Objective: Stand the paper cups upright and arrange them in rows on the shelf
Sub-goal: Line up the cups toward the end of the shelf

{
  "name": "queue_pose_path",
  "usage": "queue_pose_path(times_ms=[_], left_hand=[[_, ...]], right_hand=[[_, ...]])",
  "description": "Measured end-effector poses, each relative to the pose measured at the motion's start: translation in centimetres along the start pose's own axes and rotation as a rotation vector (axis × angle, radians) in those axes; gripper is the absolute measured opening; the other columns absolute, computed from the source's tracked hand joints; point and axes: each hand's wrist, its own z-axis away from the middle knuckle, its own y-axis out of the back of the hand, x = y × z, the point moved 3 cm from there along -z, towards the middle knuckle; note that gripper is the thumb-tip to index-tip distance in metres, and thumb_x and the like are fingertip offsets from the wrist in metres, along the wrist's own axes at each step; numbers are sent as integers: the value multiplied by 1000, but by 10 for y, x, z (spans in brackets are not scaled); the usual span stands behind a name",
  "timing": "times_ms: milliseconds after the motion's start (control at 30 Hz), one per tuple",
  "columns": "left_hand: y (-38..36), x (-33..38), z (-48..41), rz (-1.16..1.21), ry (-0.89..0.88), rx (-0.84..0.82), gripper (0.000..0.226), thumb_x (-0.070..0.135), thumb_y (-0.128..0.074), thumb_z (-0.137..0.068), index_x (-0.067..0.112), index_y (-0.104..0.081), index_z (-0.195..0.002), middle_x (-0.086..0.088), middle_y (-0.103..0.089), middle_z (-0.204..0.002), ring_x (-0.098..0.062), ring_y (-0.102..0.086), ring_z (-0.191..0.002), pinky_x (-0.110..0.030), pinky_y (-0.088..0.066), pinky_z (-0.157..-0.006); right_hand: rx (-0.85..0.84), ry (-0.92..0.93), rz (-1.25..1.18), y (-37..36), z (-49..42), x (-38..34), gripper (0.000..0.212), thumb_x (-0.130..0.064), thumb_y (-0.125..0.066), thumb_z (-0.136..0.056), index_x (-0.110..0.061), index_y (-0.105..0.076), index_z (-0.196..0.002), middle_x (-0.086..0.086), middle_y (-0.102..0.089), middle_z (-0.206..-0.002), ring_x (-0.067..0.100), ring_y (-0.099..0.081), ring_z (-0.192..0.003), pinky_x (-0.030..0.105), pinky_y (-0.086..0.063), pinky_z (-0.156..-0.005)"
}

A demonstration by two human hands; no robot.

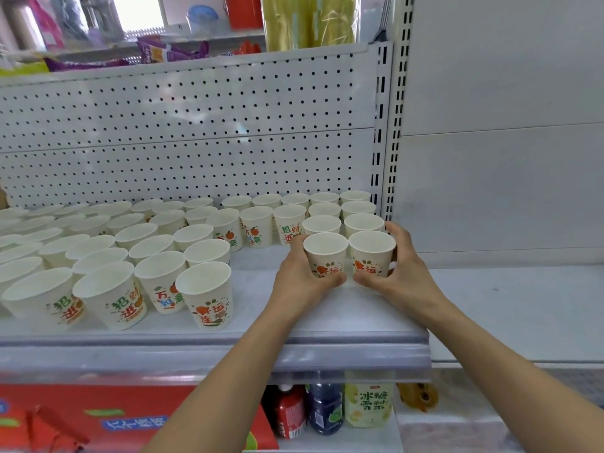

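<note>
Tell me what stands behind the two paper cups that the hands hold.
Behind the held cups, two columns of upright paper cups run back to the pegboard panel, three in each. Their lower walls are hidden by the cups in front.

Upright paper cups (209,291) crowd the shelf (327,322) on the left, two columns stand at its right end, and bottles (327,410) sit below.

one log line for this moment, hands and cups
left hand: holds left paper cup | right hand: holds right paper cup | both upright, side by side, shelf right end
</note>
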Motion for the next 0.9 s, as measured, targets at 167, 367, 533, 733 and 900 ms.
queue_pose_path(times_ms=[167,367,533,733,900], left_hand=[[9,3,8,-71,24,6,103,39,-84,-69,24,-19,-148,2,-45,-142,-16,-49,-123,-38,-44,-104],[32,10,97,1,-193,329,65,36,-70,-84,27,-33,-137,15,-40,-133,-3,-39,-125,-30,-38,-106],[90,-28,142,77,-157,711,46,25,-66,-86,29,-41,-124,19,-42,-121,-10,-44,-116,-29,-40,-98],[144,-80,105,166,81,639,63,16,-67,-84,21,-34,-138,7,-40,-134,-13,-41,-128,-33,-34,-109],[155,-90,82,126,80,575,62,16,-71,-75,33,-34,-121,8,-48,-124,-15,-49,-119,-30,-39,-95]], right_hand=[[76,-73,78,7,10,-4,105,-38,-84,-69,-29,-16,-148,1,-39,-143,16,-42,-125,43,-43,-103],[345,321,49,-5,57,-57,67,-33,-68,-82,-19,-37,-140,-4,-45,-134,13,-43,-122,19,-39,-97],[-39,307,-48,-78,67,-103,70,-28,-74,-81,-30,-36,-140,-10,-50,-124,3,-49,-113,19,-41,-92],[-355,70,-166,-157,41,-125,107,-28,-82,-71,-30,-10,-150,-7,-43,-130,9,-44,-120,12,-38,-93],[-303,69,-197,-180,38,-130,100,-31,-81,-69,-35,-14,-144,-8,-54,-128,8,-54,-114,25,-47,-94]])
